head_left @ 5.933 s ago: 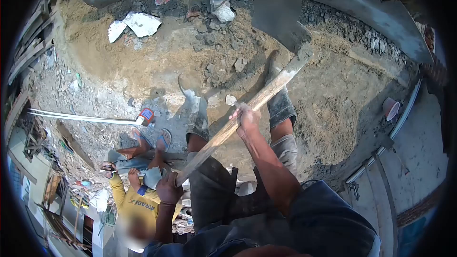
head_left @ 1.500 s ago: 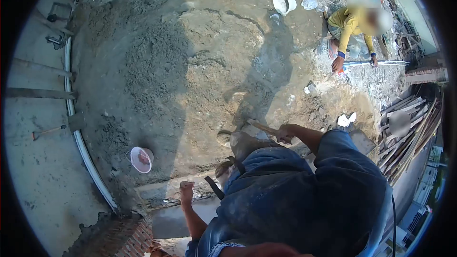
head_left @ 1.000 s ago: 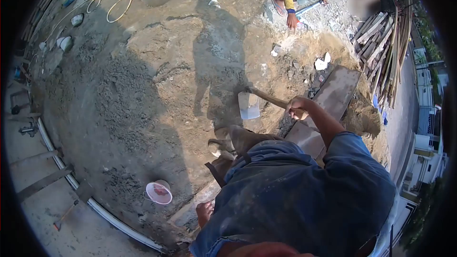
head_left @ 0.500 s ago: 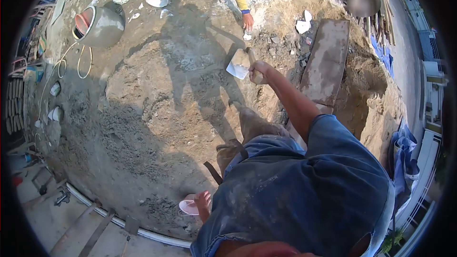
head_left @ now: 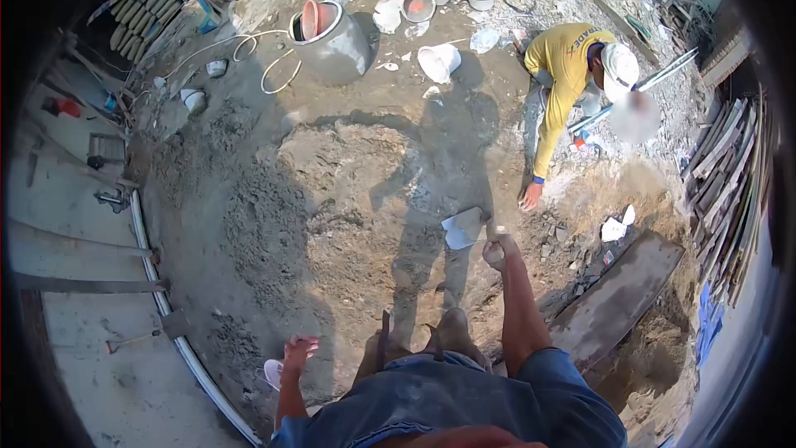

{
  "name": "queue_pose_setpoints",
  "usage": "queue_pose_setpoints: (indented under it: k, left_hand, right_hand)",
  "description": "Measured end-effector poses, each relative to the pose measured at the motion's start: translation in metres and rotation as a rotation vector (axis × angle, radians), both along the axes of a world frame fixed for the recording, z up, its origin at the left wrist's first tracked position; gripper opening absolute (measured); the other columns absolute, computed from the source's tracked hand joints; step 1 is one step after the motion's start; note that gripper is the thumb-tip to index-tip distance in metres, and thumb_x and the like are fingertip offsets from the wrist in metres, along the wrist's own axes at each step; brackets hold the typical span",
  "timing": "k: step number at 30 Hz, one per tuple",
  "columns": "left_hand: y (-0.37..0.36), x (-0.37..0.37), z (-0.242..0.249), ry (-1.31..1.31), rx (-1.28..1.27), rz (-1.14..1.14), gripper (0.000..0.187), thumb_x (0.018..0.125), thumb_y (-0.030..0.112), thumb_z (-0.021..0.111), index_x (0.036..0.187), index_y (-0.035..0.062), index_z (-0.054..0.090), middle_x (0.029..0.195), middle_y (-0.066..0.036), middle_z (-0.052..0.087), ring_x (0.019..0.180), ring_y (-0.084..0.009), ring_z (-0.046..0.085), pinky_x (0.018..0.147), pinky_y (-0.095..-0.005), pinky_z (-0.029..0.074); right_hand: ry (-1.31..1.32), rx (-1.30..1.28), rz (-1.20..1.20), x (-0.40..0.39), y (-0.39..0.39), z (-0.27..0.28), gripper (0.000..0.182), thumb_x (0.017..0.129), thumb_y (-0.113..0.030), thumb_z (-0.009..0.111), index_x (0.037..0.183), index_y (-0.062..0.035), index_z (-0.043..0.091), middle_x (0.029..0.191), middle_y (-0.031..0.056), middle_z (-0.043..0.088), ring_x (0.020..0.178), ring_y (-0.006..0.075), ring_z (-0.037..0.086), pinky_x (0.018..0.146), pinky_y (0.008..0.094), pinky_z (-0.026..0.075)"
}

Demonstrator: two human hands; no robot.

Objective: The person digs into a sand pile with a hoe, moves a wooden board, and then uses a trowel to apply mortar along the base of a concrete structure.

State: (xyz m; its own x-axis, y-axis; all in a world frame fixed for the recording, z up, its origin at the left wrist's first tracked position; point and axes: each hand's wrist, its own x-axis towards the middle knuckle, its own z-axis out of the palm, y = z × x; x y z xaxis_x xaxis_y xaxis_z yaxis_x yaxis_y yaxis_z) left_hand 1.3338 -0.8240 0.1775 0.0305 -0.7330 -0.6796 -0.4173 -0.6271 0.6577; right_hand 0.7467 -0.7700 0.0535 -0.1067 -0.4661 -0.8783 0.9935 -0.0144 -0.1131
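Note:
My right hand (head_left: 499,251) is closed round the wooden handle of a hoe (head_left: 462,229). The hoe's flat, pale metal blade hangs just left of the hand, over the dirt. My left hand (head_left: 300,348) is out to the left side, fingers apart and empty. Beside it, partly covered by the wrist, shows a small pinkish pail (head_left: 272,373). Rough mounded sand or mortar mix (head_left: 348,170) spreads over the ground before my feet, crossed by my shadow.
A bent-over person in a yellow shirt (head_left: 567,75) reaches a hand to the ground ahead right. A large grey drum (head_left: 336,54), a white bucket (head_left: 439,62) and several tubs stand farther off. A long board (head_left: 618,299) lies right, near stacked poles (head_left: 730,191).
My view has turned and lifted, bringing the other person and far tubs into sight. My right hand still grips the hoe; my left hand stays empty near the pail.

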Motion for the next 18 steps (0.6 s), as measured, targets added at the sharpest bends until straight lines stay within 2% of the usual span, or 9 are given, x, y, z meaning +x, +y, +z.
queue_pose_setpoints:
  k: [1,3,5,7,9,10,11,13,18]
  left_hand:
    - [-0.002,0.005,-0.007,0.011,-0.016,0.009,0.018,0.085,0.021,0.054,0.096,0.0065,0.057,0.097,-0.010,0.068,0.089,-0.0212,0.065,0.076,-0.0353,0.048]
    - [0.022,0.035,-0.041,-0.080,0.136,-0.020,0.027,0.083,0.026,0.056,0.099,0.0045,0.061,0.094,-0.007,0.069,0.079,-0.0165,0.065,0.061,-0.0277,0.047]
    - [0.046,0.035,-0.041,-0.105,0.216,-0.076,0.023,0.083,0.024,0.057,0.095,0.0047,0.062,0.092,-0.007,0.069,0.078,-0.0166,0.065,0.059,-0.0273,0.048]
    - [0.070,0.049,-0.063,-0.116,0.290,-0.127,0.019,0.083,0.022,0.058,0.090,0.0048,0.064,0.089,-0.007,0.070,0.076,-0.0167,0.066,0.057,-0.0268,0.048]
    - [0.101,0.085,-0.119,0.273,0.565,-0.031,0.014,0.083,0.016,0.058,0.082,0.0033,0.065,0.085,-0.009,0.070,0.071,-0.0175,0.067,0.054,-0.0270,0.048]
    - [0.117,0.085,-0.130,0.240,0.519,0.040,0.012,0.082,0.011,0.058,0.087,0.0009,0.063,0.086,-0.011,0.070,0.067,-0.0190,0.066,0.055,-0.0286,0.050]
    - [0.121,0.076,-0.125,0.248,0.517,0.046,0.012,0.082,0.011,0.058,0.087,0.0009,0.063,0.086,-0.011,0.070,0.067,-0.0190,0.066,0.055,-0.0286,0.050]
    - [0.122,0.054,-0.095,0.052,0.390,-0.029,0.015,0.081,0.011,0.059,0.091,0.0000,0.060,0.087,-0.013,0.069,0.070,-0.0201,0.066,0.057,-0.0302,0.052]
    - [0.111,0.038,-0.076,0.078,0.325,0.096,0.016,0.080,0.012,0.059,0.092,0.0006,0.057,0.087,-0.014,0.068,0.074,-0.0227,0.067,0.059,-0.0314,0.053]
  right_hand:
    - [0.011,-0.016,0.009,-0.005,-0.006,-0.001,0.009,0.079,-0.002,0.051,0.084,-0.0037,0.044,0.068,0.0070,0.050,0.052,0.0172,0.052,0.049,0.0295,0.049]
    - [0.110,0.010,0.174,-0.012,-0.013,-0.019,0.009,0.078,-0.003,0.052,0.083,-0.0033,0.044,0.069,0.0078,0.050,0.053,0.0175,0.052,0.050,0.0298,0.048]
    - [0.106,0.012,0.285,-0.019,-0.019,-0.026,0.009,0.077,-0.003,0.051,0.082,-0.0032,0.044,0.069,0.0080,0.050,0.053,0.0183,0.052,0.050,0.0311,0.048]
    - [0.263,0.093,0.545,-0.025,-0.030,-0.013,0.009,0.077,-0.003,0.052,0.081,-0.0038,0.044,0.067,0.0080,0.048,0.053,0.0188,0.052,0.050,0.0321,0.048]
    - [0.326,0.150,0.608,-0.032,-0.041,0.009,0.009,0.077,-0.003,0.053,0.080,-0.0040,0.044,0.067,0.0079,0.048,0.053,0.0190,0.052,0.049,0.0321,0.047]
    - [0.377,0.209,0.645,-0.034,-0.048,0.014,0.010,0.077,-0.003,0.054,0.079,-0.0043,0.044,0.066,0.0078,0.047,0.053,0.0192,0.052,0.049,0.0321,0.047]
    - [0.383,0.208,0.653,-0.039,-0.055,0.011,0.010,0.077,-0.003,0.054,0.079,-0.0043,0.044,0.066,0.0078,0.047,0.053,0.0192,0.052,0.049,0.0321,0.047]
    - [0.268,0.153,0.717,-0.055,-0.060,-0.012,0.011,0.076,-0.002,0.055,0.079,-0.0039,0.044,0.066,0.0082,0.046,0.053,0.0194,0.052,0.048,0.0315,0.047]
    - [0.331,0.104,0.690,-0.078,-0.069,-0.006,0.012,0.076,-0.002,0.056,0.081,-0.0029,0.045,0.068,0.0088,0.047,0.054,0.0206,0.053,0.048,0.0311,0.047]
